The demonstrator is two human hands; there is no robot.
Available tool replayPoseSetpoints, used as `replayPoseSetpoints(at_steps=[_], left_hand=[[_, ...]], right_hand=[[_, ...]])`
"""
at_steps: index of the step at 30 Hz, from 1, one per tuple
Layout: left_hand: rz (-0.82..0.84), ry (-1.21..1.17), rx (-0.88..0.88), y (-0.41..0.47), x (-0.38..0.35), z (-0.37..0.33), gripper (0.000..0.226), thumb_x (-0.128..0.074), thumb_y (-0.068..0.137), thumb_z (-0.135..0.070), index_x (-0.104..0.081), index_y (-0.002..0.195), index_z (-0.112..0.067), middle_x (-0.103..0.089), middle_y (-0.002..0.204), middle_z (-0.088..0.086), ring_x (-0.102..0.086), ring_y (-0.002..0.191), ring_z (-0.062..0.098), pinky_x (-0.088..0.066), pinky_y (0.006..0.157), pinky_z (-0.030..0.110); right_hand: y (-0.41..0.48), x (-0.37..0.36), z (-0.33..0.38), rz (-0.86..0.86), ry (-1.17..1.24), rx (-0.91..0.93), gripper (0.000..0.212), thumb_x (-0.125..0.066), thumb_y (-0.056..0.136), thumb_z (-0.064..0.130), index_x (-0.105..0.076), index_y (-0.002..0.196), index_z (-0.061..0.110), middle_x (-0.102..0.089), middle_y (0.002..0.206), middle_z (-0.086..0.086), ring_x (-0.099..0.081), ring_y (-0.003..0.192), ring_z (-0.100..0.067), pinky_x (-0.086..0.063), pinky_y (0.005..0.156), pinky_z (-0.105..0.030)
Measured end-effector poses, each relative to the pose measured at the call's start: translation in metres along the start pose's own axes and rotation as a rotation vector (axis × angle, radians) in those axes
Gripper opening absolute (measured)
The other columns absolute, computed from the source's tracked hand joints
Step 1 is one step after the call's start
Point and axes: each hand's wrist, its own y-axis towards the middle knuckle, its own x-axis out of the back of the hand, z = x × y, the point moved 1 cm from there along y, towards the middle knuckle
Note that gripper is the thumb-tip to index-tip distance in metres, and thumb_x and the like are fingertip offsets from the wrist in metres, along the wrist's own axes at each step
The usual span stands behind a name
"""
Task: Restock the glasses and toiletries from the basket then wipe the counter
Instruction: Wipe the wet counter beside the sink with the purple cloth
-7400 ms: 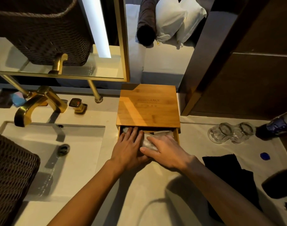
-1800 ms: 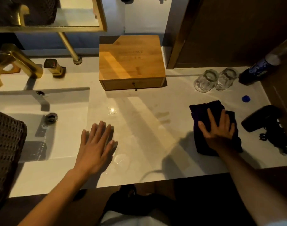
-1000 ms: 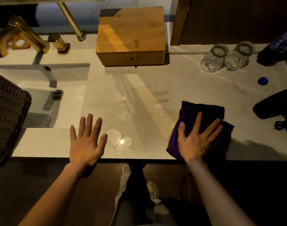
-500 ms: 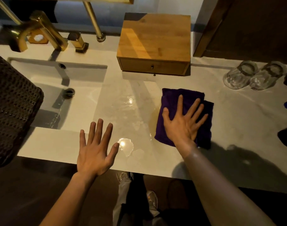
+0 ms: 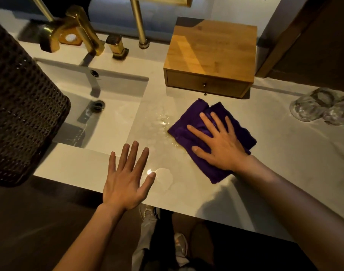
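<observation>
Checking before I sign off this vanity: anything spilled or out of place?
Yes: water glistens on the counter left of the purple cloth. The basket overhangs the sink.

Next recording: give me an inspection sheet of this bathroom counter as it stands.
Surface: pale counter, wet sheen beside the cloth.
Job's things: purple cloth flat on the counter; two glasses far right; wooden box, drawer shut; wicker basket over the sink.
Clutter: nothing seen.
Hands: right hand pressed flat on the cloth; left hand flat at the counter edge, empty.
Cables: nothing seen.
Surroundings: gold faucet, mirror post.
</observation>
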Motion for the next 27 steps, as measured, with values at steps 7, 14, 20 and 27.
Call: replayPoseSetpoints(at_steps=[7, 14, 20, 27], left_hand=[[0.003, -0.034, 0.005, 0.000, 0.002, 0.000, 0.072, -0.019, 0.099, -0.067, 0.002, 0.161, -0.036, 0.010, 0.171, -0.002, 0.009, 0.158, 0.021, -0.005, 0.125, 0.059], [-0.005, -0.061, 0.012, -0.002, 0.004, -0.002, 0.070, -0.016, 0.099, -0.068, 0.005, 0.160, -0.040, 0.011, 0.171, -0.004, 0.010, 0.158, 0.020, -0.002, 0.125, 0.058], [-0.009, -0.076, 0.010, -0.001, 0.005, -0.001, 0.071, -0.015, 0.098, -0.068, 0.004, 0.160, -0.039, 0.011, 0.171, -0.003, 0.009, 0.158, 0.022, -0.002, 0.125, 0.058], [-0.016, -0.077, 0.005, -0.001, 0.003, 0.000, 0.074, -0.016, 0.098, -0.069, 0.004, 0.161, -0.035, 0.011, 0.171, -0.001, 0.008, 0.158, 0.022, -0.002, 0.125, 0.058]], right_hand=[[-0.074, -0.008, -0.025, 0.028, -0.022, -0.023, 0.069, -0.019, 0.092, 0.076, -0.001, 0.154, 0.052, 0.006, 0.167, 0.001, 0.007, 0.153, -0.026, -0.004, 0.120, -0.059], [-0.155, -0.022, 0.014, -0.088, 0.068, -0.689, 0.070, -0.022, 0.089, 0.070, -0.025, 0.153, 0.043, -0.015, 0.165, -0.010, -0.012, 0.151, -0.034, -0.007, 0.119, -0.060], [-0.130, -0.034, 0.092, -0.193, 0.161, -0.990, 0.072, -0.035, 0.090, 0.062, -0.034, 0.154, 0.031, -0.019, 0.163, -0.020, -0.015, 0.149, -0.044, -0.010, 0.114, -0.069], [-0.053, -0.024, 0.120, -0.152, 0.199, -1.008, 0.077, -0.021, 0.088, 0.067, -0.019, 0.158, 0.035, -0.006, 0.165, -0.018, -0.002, 0.150, -0.044, 0.001, 0.113, -0.069]])
